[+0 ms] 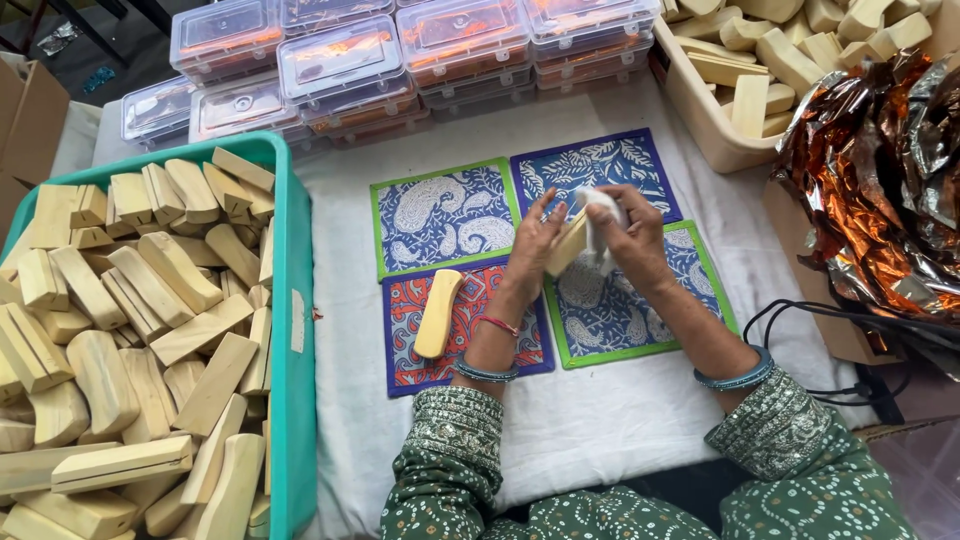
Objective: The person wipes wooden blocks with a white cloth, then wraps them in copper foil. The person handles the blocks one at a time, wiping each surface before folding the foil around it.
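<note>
Head view: left hand (pixel 533 243) pinching wooden block (pixel 566 243), right hand (pixel 628 235) pressing white cloth (pixel 600 222) against it; best rubbed evenly, block gripped firmly.

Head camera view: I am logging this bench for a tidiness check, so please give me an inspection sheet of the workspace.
Surface: white cloth over the table, with four patterned mats laid on it.
Job's things: pale wooden block in the left hand; white cloth wad in the right hand; a second block lying on the red mat.
Clutter: teal crate full of blocks, beige bin of blocks, stacked clear lidded boxes, crumpled foil.
Grippers: both hands closed on their things.
Cables: black cables at the right edge.
Surroundings: cardboard box far left.
</note>
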